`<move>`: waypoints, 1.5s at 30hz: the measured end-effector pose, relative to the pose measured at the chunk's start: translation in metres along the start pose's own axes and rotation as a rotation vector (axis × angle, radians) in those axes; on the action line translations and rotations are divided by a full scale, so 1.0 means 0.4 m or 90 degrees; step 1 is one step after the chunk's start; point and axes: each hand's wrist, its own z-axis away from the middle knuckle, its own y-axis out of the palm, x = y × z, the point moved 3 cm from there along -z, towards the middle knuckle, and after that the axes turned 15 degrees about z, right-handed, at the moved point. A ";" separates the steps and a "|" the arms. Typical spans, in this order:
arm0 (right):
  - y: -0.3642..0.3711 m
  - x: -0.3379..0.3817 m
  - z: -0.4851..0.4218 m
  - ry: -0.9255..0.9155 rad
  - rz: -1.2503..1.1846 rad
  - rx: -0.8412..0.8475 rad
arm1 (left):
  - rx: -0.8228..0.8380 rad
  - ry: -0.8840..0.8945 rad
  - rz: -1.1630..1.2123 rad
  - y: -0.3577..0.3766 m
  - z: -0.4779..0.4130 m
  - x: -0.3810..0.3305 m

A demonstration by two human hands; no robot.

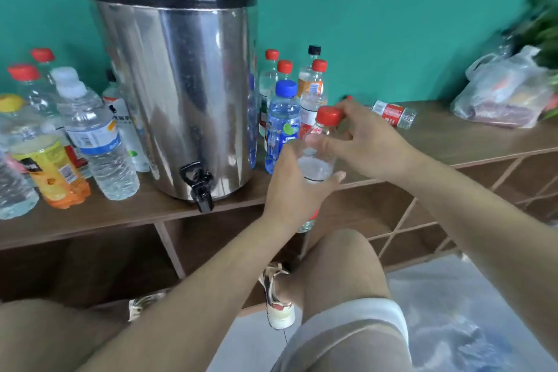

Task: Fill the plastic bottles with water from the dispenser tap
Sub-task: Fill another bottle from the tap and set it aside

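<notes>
I hold a clear plastic bottle (317, 164) with a red cap (328, 115) in front of the shelf, right of the dispenser. My left hand (297, 190) grips the bottle's body from the left. The fingers of my right hand (367, 142) are curled at the red cap and the neck. A steel water dispenser (178, 90) with a black lid stands on the wooden shelf (126, 214). Its black tap (197, 186) juts over the shelf's front edge, left of my hands.
Several capped bottles (96, 136) stand left of the dispenser, and several more (283, 121) stand right of it by the green wall. One red-labelled bottle (392, 114) lies on its side. A plastic bag (504, 93) sits at the far right. My knees are below the shelf.
</notes>
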 end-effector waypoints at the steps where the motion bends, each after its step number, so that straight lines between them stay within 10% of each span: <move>1: -0.016 -0.025 -0.020 0.017 0.006 -0.023 | 0.017 0.001 -0.006 0.023 -0.026 -0.002; 21: 0.202 -0.241 -0.047 0.193 -0.219 -0.101 | 0.093 0.089 -0.243 0.093 -0.079 0.120; 45: 0.234 -0.588 0.007 0.406 -0.025 -0.072 | 0.279 -0.032 -0.185 0.366 -0.226 0.259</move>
